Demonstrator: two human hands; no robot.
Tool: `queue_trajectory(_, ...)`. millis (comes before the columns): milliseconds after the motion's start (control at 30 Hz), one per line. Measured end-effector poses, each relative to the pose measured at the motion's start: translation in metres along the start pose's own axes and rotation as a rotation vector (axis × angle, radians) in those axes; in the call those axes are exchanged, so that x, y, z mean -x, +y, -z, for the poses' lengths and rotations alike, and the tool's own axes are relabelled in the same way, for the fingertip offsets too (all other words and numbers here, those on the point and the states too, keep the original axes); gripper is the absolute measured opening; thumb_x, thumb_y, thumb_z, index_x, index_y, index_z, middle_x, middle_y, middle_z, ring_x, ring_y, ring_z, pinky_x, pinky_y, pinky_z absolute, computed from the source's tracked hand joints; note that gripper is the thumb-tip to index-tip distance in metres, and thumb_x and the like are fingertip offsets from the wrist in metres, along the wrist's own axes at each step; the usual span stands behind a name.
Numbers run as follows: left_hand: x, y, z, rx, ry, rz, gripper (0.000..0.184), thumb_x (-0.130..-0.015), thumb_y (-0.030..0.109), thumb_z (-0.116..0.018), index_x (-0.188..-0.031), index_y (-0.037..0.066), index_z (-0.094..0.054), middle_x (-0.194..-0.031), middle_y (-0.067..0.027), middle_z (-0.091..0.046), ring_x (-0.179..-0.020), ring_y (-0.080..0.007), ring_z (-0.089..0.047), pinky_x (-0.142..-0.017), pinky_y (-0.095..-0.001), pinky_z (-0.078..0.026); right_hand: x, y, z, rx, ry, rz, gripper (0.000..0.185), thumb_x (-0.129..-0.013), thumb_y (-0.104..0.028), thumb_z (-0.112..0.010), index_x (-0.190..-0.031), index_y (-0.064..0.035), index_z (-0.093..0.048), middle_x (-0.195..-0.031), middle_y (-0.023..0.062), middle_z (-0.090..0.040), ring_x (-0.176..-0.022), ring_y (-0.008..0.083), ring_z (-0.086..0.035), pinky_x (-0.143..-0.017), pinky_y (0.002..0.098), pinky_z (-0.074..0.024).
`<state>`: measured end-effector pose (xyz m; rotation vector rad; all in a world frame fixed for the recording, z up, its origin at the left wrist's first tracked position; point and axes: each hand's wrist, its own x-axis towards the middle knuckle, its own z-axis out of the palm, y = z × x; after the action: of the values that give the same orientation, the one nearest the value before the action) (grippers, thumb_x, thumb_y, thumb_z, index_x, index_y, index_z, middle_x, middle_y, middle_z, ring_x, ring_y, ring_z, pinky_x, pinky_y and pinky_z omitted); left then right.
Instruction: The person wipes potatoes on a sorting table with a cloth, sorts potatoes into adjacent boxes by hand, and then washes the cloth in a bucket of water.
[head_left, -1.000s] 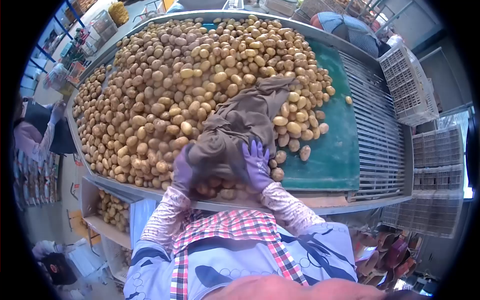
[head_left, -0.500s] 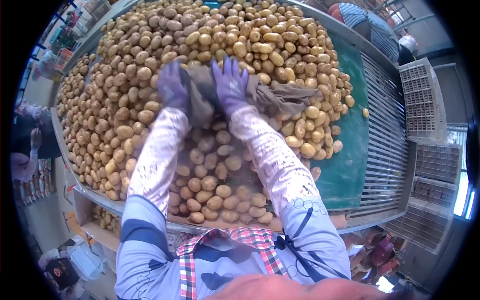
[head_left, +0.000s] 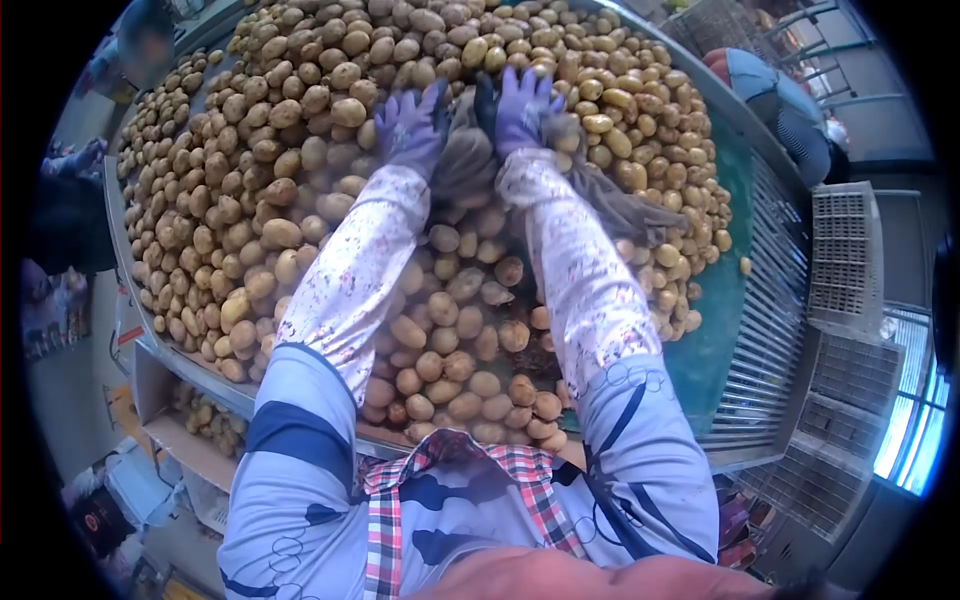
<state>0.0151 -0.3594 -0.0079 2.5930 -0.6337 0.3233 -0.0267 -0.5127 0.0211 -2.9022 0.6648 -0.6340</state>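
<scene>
My left hand (head_left: 410,130), in a purple glove, presses down on the potato heap with its fingers spread. Beside it, my right hand (head_left: 522,108) wears a matching glove, its fingers also stretched out and apart. Between and partly under both hands is a crumpled grey-brown cloth (head_left: 465,155). One loose end of the cloth trails right, past my right forearm, over the potatoes. All around lie many yellow-brown potatoes (head_left: 285,232), some earthy and some shinier. More potatoes lie between my forearms, close to my body.
A green surface (head_left: 700,375) and a slatted metal grille (head_left: 765,330) border the heap on the right. Pale plastic crates (head_left: 845,255) stand beyond. At lower left, a box (head_left: 160,420) holds potatoes. Other people are at top right (head_left: 775,95), top left (head_left: 145,40) and far left.
Both hands have moved forward over the heap with the cloth, and appear farther right in view. The camera view has shifted. A person's head now appears at top left.
</scene>
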Motion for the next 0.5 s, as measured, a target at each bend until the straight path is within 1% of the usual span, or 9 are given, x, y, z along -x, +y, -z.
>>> queue_trajectory(33, 0.010, 0.002, 0.007, -0.015, -0.029, -0.033, 0.039, -0.087, 0.036, -0.051, -0.126, 0.031, -0.054, -0.111, -0.0061, -0.055, -0.115, -0.0278, -0.046, -0.101, -0.0479, -0.030, 0.020, 0.008, -0.013, -0.033, 0.070, 0.045, 0.045, -0.087, -0.049, -0.050, -0.118, -0.0172, -0.060, -0.130, 0.0137, -0.051, -0.123, 0.0326, -0.042, -0.098, 0.0616, -0.0259)
queue_trajectory(67, 0.022, 0.000, 0.012, 0.040, 0.008, -0.111, 0.039, -0.085, 0.036, -0.053, -0.123, 0.031, -0.057, -0.113, -0.0062, -0.055, -0.115, -0.0278, -0.046, -0.101, -0.0487, -0.030, 0.039, 0.010, -0.006, -0.035, -0.043, -0.004, 0.040, -0.088, -0.045, -0.050, -0.113, -0.0162, -0.061, -0.122, 0.0126, -0.054, -0.118, 0.0312, -0.045, -0.093, 0.0552, -0.0318)
queue_trajectory(100, 0.035, -0.001, 0.017, 0.093, 0.046, -0.195, 0.038, -0.084, 0.037, -0.054, -0.121, 0.031, -0.059, -0.115, -0.0064, -0.055, -0.116, -0.0278, -0.046, -0.101, -0.0495, -0.029, 0.060, 0.016, 0.001, -0.057, 0.074, 0.166, 0.036, -0.088, -0.041, -0.052, -0.105, -0.0116, -0.061, -0.109, 0.0131, -0.056, -0.110, 0.0324, -0.048, -0.086, 0.0482, -0.0362)
queue_trajectory(167, 0.070, 0.006, 0.036, 0.049, 0.065, -0.159, 0.036, -0.082, 0.036, -0.060, -0.116, 0.025, -0.062, -0.119, -0.0091, -0.055, -0.115, -0.0323, -0.046, -0.102, -0.0493, -0.030, 0.101, 0.007, 0.035, -0.299, 0.135, 0.166, 0.031, -0.086, -0.038, -0.055, -0.084, -0.0063, -0.057, -0.084, 0.0161, -0.058, -0.084, 0.0361, -0.054, -0.073, 0.0438, -0.0395)
queue_trajectory(200, 0.087, 0.007, 0.052, 0.201, -0.013, -0.172, 0.036, -0.079, 0.031, -0.063, -0.114, 0.021, -0.063, -0.119, -0.0098, -0.055, -0.115, -0.0321, -0.046, -0.102, -0.0463, -0.032, 0.123, 0.007, 0.049, -0.354, 0.019, 0.116, 0.031, -0.085, -0.036, -0.056, -0.074, -0.0071, -0.055, -0.070, 0.0149, -0.055, -0.070, 0.0363, -0.054, -0.062, 0.0453, -0.0396)
queue_trajectory(300, 0.144, 0.011, 0.096, 0.482, -0.052, -0.253, 0.034, -0.072, 0.016, -0.070, -0.106, 0.010, -0.065, -0.115, -0.0107, -0.057, -0.114, -0.0304, -0.047, -0.099, -0.0370, -0.036, 0.196, 0.012, 0.085, -0.410, 0.138, 0.250, 0.028, -0.077, -0.034, -0.066, -0.080, -0.0069, -0.057, -0.077, 0.0123, -0.058, -0.074, 0.0326, -0.055, -0.067, 0.0426, -0.0436)
queue_trajectory(367, 0.172, 0.026, 0.129, 0.570, -0.091, -0.191, 0.031, -0.072, 0.015, -0.071, -0.102, 0.009, -0.066, -0.111, -0.0109, -0.058, -0.113, -0.0298, -0.048, -0.097, -0.0368, -0.036, 0.247, 0.009, 0.109, -0.335, 0.045, 0.292, 0.018, -0.077, -0.017, -0.059, -0.093, -0.0090, -0.059, -0.089, 0.0082, -0.059, -0.092, 0.0271, -0.056, -0.084, 0.0402, -0.0413)
queue_trajectory(400, 0.189, 0.028, 0.134, 0.551, -0.029, -0.223, 0.026, -0.072, 0.015, -0.071, -0.097, 0.008, -0.066, -0.109, -0.0108, -0.059, -0.112, -0.0295, -0.049, -0.096, -0.0363, -0.037, 0.264, 0.005, 0.119, -0.327, 0.062, 0.338, 0.014, -0.074, -0.012, -0.055, -0.088, -0.0111, -0.059, -0.086, 0.0065, -0.058, -0.088, 0.0262, -0.056, -0.083, 0.0396, -0.0410)
queue_trajectory(500, 0.245, 0.031, 0.152, 0.388, 0.051, -0.302, 0.029, -0.067, 0.020, -0.071, -0.095, 0.011, -0.067, -0.108, -0.0095, -0.058, -0.106, -0.0318, -0.050, -0.094, -0.0420, -0.038, 0.300, 0.003, 0.137, -0.370, -0.069, 0.315, 0.013, -0.070, -0.015, -0.059, -0.083, -0.0128, -0.058, -0.081, 0.0051, -0.057, -0.086, 0.0260, -0.056, -0.081, 0.0383, -0.0404)
